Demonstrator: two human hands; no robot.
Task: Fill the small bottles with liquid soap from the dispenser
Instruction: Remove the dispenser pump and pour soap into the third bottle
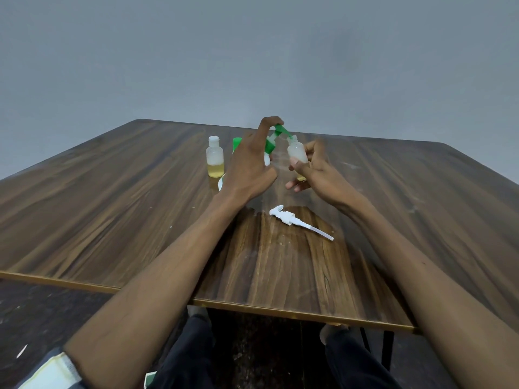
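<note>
I'm pressing my left hand down on the green pump, fingers curled over its head, while my right hand is pinching a bottle tilted so its mouth is meeting the spout just left of it above the table.

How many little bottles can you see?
2. One small bottle stands on the table, left of the hands, partly filled. The right hand holds the other small bottle at the green dispenser's nozzle.

Wooden table, loose white pump head lying on it, grey wall behind
</note>
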